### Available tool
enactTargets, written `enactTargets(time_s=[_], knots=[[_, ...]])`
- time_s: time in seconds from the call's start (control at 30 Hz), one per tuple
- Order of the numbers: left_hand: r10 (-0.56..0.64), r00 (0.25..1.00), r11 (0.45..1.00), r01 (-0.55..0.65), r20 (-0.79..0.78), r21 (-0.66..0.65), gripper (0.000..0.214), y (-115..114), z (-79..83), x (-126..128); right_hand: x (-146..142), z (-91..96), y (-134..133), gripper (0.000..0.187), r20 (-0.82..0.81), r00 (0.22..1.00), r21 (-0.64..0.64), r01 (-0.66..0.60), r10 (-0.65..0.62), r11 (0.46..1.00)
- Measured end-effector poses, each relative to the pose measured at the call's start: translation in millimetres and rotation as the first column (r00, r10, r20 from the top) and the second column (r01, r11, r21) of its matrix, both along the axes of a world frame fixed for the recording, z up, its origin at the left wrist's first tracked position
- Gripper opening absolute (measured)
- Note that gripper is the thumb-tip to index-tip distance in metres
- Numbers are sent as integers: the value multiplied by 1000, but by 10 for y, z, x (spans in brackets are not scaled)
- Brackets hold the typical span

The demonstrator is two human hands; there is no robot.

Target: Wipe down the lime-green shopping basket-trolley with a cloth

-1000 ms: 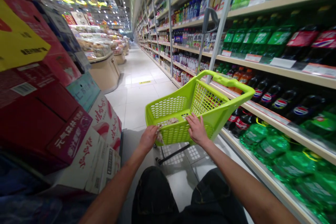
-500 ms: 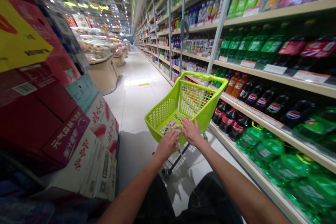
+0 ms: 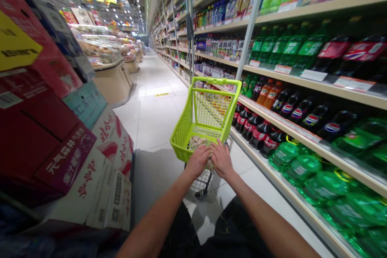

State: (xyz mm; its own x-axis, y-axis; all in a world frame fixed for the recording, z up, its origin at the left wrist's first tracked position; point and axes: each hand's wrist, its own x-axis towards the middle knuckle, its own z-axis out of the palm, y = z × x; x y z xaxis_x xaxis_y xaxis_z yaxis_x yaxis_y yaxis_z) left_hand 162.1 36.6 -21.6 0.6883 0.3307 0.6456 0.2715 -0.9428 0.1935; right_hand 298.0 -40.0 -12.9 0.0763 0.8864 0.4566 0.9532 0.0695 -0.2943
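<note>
A lime-green shopping cart (image 3: pixel 180 134) stands in front of me in the aisle. A crumpled beige cloth (image 3: pixel 198 141) lies partly inside its basket and hangs over the near rim. My left hand (image 3: pixel 198 162) is closed on the cloth at that rim, its fingertips bent inward. Close beside it, my right hand (image 3: pixel 222 159) has curled fingers around the hanging part of the same cloth. Both hands nearly meet, and they cover part of the cloth and the rim.
Shelves (image 3: pixel 302 74) of bottled drinks run along my right. Large green bottles (image 3: pixel 323 187) fill the lowest level. Stacked cartons (image 3: pixel 87 185) rise on my left. Farther down the tiled aisle (image 3: pixel 151 109) stands a round display counter (image 3: pixel 111 82) with packaged goods.
The cart has turned to face me more squarely. My right hand has gone from spread fingers on the basket to curled fingers at the cloth, nearer my left hand.
</note>
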Motion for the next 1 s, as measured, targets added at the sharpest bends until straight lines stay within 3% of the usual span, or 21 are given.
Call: enactTargets(time_s=[0.1,0.2,0.27,0.37,0.43,0.5,0.57,0.67,0.73,0.93,1.0], knots=[[53,998,998,-53,-38,-16,25,127,21,-151,144,-31,13,34,26,1000,22,5,-5,1000],[257,966,964,-257,-6,-64,25,373,34,-499,236,-47,23,34,17,999,34,44,-45,998],[319,947,945,-316,23,-84,25,416,32,-544,233,-61,28,36,5,997,40,79,-79,996],[272,962,960,-270,19,-76,24,240,11,-225,199,-73,30,37,4,995,45,101,-102,994],[172,985,984,-172,-8,-47,24,95,4,36,206,-69,21,38,18,995,33,101,-102,994],[93,995,995,-93,-34,-26,24,50,9,122,242,-65,5,39,35,995,16,96,-97,995],[111,993,993,-112,-33,-27,25,128,14,-16,286,-74,-10,40,37,995,8,89,-89,996],[298,954,953,-296,33,-71,25,323,15,-364,310,-129,-9,43,5,996,33,85,-86,996],[361,930,930,-354,68,-100,25,352,8,-431,287,-178,8,44,-14,997,68,78,-78,995],[141,990,988,-141,7,-63,23,-46,-9,241,235,-229,10,46,-6,998,104,69,-69,992],[63,998,997,-64,-32,-50,24,-68,0,292,271,-222,-15,45,-5,997,94,80,-80,992]])
